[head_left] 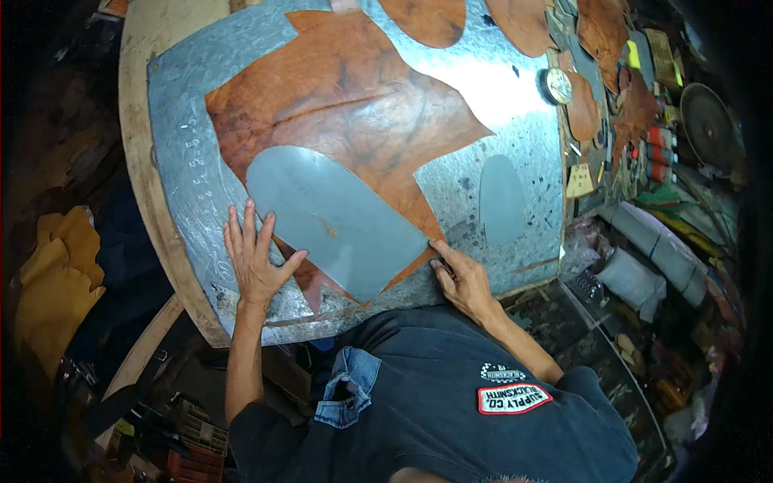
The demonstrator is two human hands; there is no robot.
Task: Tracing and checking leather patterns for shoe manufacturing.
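A large brown leather hide (346, 88) with ragged edges lies on the metal-topped table. On its near part rests a grey template (330, 217), rounded at the far left end and straight-cut at the near right end. My left hand (262, 262) is open, fingers spread along the template's left edge, the thumb reaching toward it. At the template's right corner is my right hand (465, 282), its index finger touching there. The other fingers are curled in, and whatever they hold, if anything, is hidden. A smaller grey oval template (501, 200) lies apart to the right.
Rounded leather pieces (427, 18) lie at the table's far edge. A round tin (555, 86) stands near its right side. Beyond are leather scraps (584, 109), red-capped bottles (662, 153) and rolled material (656, 241). Wooden boarding (143, 177) borders the metal sheet (181, 121) on the left.
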